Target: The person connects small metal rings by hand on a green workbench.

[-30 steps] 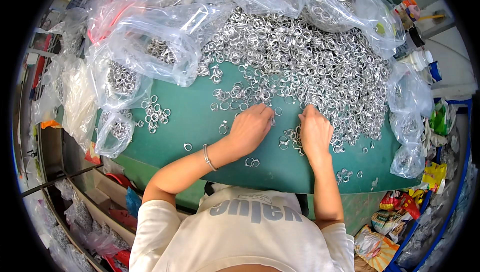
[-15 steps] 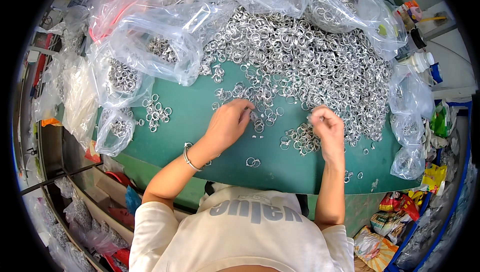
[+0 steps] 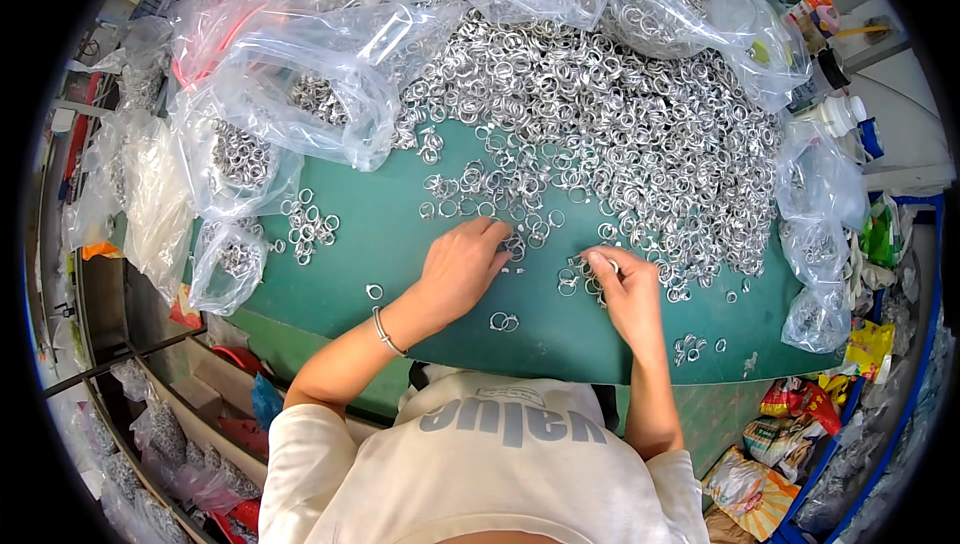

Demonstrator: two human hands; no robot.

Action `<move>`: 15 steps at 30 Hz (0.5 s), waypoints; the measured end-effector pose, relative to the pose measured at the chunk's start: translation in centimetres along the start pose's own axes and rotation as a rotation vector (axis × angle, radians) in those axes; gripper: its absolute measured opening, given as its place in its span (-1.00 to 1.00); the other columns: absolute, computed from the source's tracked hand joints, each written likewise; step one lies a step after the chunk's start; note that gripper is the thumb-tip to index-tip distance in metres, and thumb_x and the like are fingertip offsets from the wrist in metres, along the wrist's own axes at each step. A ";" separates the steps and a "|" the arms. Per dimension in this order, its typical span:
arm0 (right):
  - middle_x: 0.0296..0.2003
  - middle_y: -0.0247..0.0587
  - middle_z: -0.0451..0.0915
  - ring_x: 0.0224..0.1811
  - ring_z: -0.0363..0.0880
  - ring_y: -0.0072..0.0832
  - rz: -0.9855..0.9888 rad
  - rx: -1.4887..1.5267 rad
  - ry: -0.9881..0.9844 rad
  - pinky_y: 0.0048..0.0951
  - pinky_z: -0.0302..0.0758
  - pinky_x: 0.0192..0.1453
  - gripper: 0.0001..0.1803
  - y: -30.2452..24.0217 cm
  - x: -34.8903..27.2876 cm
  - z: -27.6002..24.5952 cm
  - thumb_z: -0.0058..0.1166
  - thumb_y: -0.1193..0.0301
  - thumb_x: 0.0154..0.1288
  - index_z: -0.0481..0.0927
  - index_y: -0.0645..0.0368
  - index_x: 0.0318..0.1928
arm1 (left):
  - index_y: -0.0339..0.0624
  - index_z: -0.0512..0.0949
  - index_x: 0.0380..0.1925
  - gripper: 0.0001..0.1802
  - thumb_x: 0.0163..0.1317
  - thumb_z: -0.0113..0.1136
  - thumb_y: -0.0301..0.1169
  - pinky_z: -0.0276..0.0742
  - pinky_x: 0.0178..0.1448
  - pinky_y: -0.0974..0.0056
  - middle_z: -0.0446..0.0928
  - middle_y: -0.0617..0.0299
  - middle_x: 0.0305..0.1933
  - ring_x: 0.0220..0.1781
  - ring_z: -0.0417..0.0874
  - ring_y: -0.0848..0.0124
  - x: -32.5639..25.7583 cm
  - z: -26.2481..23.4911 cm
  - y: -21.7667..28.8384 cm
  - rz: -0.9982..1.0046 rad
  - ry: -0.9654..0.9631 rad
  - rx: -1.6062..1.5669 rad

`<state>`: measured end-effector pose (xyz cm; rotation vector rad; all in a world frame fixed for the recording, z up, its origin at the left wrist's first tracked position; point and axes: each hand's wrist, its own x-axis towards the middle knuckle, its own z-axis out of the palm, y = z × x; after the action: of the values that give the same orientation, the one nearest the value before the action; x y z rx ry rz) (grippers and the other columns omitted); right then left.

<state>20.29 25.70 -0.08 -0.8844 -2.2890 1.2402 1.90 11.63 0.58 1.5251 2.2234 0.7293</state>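
A large heap of silver-coloured finger rings (image 3: 640, 124) covers the far part of the green tabletop (image 3: 450, 339). My left hand (image 3: 462, 266) is bent over the loose rings (image 3: 495, 184) at the heap's near edge. Its fingers are closed, and what they pinch is hidden. Over a small cluster of rings (image 3: 568, 282) to the right, my right hand (image 3: 630, 294) is closed, with a silver ring (image 3: 613, 265) showing at its fingers. Between the hands and the near edge lie a pair of rings (image 3: 504, 322) and tiny white bits (image 3: 513, 270).
Clear plastic bags of rings (image 3: 240, 154) line the left and far sides. More knotted bags (image 3: 815, 319) sit along the right edge. A single ring (image 3: 374, 291) lies beside my left wrist, with a small group (image 3: 310, 229) farther left. White bottles (image 3: 845, 116) stand at right.
My right hand has moved left and nearer, down onto the small cluster. My left hand has shifted slightly nearer, uncovering a single ring beside its wrist.
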 end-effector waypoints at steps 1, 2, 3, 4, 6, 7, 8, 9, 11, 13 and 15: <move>-0.59 -0.40 0.47 -0.64 0.27 -0.72 0.053 0.111 -0.035 -0.59 0.18 -0.58 -0.75 -0.5 0.1 0.3 -0.06 0.35 0.46 0.61 0.26 -0.23 | -0.18 0.53 -0.23 -0.76 0.09 0.31 -0.43 0.49 -0.27 0.06 0.55 0.07 -0.27 -0.33 0.57 0.03 0.1 0.0 0.1 -0.001 0.004 0.000; -0.58 -0.39 0.48 -0.63 0.29 -0.71 0.107 0.223 -0.071 -0.58 0.20 -0.57 -0.74 -1.1 0.3 0.3 -0.08 0.35 0.47 0.60 0.26 -0.23 | -0.18 0.54 -0.25 -0.78 0.09 0.30 -0.44 0.48 -0.27 0.05 0.55 0.07 -0.27 -0.34 0.56 0.02 0.2 0.1 0.1 -0.002 0.009 -0.001; -0.57 -0.38 0.50 -0.63 0.31 -0.70 0.160 0.334 -0.108 -0.57 0.23 -0.55 -0.73 -1.7 0.5 0.2 -0.11 0.35 0.49 0.59 0.26 -0.23 | -0.18 0.54 -0.27 -0.80 0.09 0.30 -0.45 0.47 -0.28 0.05 0.55 0.06 -0.27 -0.35 0.56 0.01 0.2 0.2 0.1 -0.005 0.014 -0.001; -0.57 -0.38 0.48 -0.66 0.27 -0.70 0.280 0.530 -0.160 -0.61 0.19 -0.58 -0.74 -1.9 0.4 -0.1 -0.14 0.36 0.50 0.56 0.25 -0.24 | -0.19 0.55 -0.27 -0.82 0.11 0.28 -0.46 0.46 -0.31 0.10 0.55 0.10 -0.31 -0.39 0.55 0.09 0.1 0.4 -0.1 0.014 0.045 -0.010; -0.57 -0.40 0.46 -0.67 0.23 -0.73 0.419 0.843 -0.209 -0.65 0.15 -0.59 -0.76 -1.9 0.7 -0.5 -0.13 0.37 0.50 0.56 0.23 -0.24 | -0.21 0.56 -0.28 -0.86 0.15 0.24 -0.48 0.43 -0.38 0.20 0.55 0.16 -0.39 -0.47 0.54 0.24 0.0 0.8 -0.5 0.053 0.106 -0.028; -0.57 -0.40 0.46 -0.67 0.20 -0.75 0.489 1.000 -0.232 -0.67 0.14 -0.59 -0.76 -1.9 0.8 -0.6 -0.13 0.37 0.49 0.55 0.22 -0.25 | -0.23 0.57 -0.26 -0.87 0.17 0.23 -0.50 0.40 -0.40 0.27 0.53 0.21 -0.42 -0.49 0.50 0.35 0.0 0.7 -0.6 -0.048 0.073 -0.193; -0.57 -0.42 0.45 -0.67 0.18 -0.77 0.511 1.142 -0.262 -0.69 0.12 -0.59 -0.78 -1.9 1.0 -0.5 -0.11 0.37 0.48 0.56 0.22 -0.26 | -0.24 0.57 -0.25 -0.87 0.19 0.21 -0.51 0.36 -0.43 0.34 0.51 0.26 -0.46 -0.51 0.46 0.46 0.0 0.4 -0.6 -0.149 0.039 -0.357; -0.57 -0.44 0.44 -0.66 0.16 -0.80 0.531 1.284 -0.289 -0.70 0.10 -0.60 -0.79 -2.0 1.3 -0.2 -0.09 0.38 0.47 0.56 0.21 -0.27 | -0.25 0.57 -0.24 -0.87 0.20 0.19 -0.52 0.32 -0.45 0.41 0.49 0.31 -0.49 -0.53 0.41 0.57 0.1 0.1 -0.7 -0.249 0.003 -0.522; -0.56 -0.49 0.42 -0.65 0.14 -0.83 0.538 1.227 -0.307 -0.72 0.09 -0.60 -0.81 -2.0 1.3 0.5 -0.05 0.38 0.45 0.56 0.21 -0.27 | -0.28 0.57 -0.23 -0.87 0.22 0.18 -0.53 0.24 -0.46 0.48 0.42 0.39 -0.54 -0.51 0.31 0.67 0.5 -0.5 -1.1 -0.381 -0.002 -0.792; -0.55 -0.53 0.41 -0.64 0.14 -0.85 0.506 0.832 -0.292 -0.72 0.09 -0.59 -0.82 -2.5 1.1 1.5 -0.01 0.38 0.43 0.57 0.22 -0.26 | -0.29 0.57 -0.22 -0.86 0.22 0.18 -0.55 0.20 -0.47 0.50 0.38 0.42 -0.57 -0.51 0.25 0.71 0.3 -0.6 -1.6 -0.432 0.024 -0.884; -0.57 -0.59 0.37 -0.63 0.13 -0.85 0.388 0.615 -0.238 -0.70 0.08 -0.58 -0.84 -3.0 1.1 2.1 0.04 0.39 0.40 0.59 0.23 -0.20 | -0.30 0.57 -0.21 -0.85 0.21 0.18 -0.56 0.20 -0.47 0.47 0.37 0.42 -0.58 -0.53 0.23 0.68 0.0 -0.3 -2.1 -0.395 0.070 -0.800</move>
<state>17.19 23.94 1.40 -0.9991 -1.7403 2.1585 0.15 10.93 -0.44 0.6598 1.8226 1.3241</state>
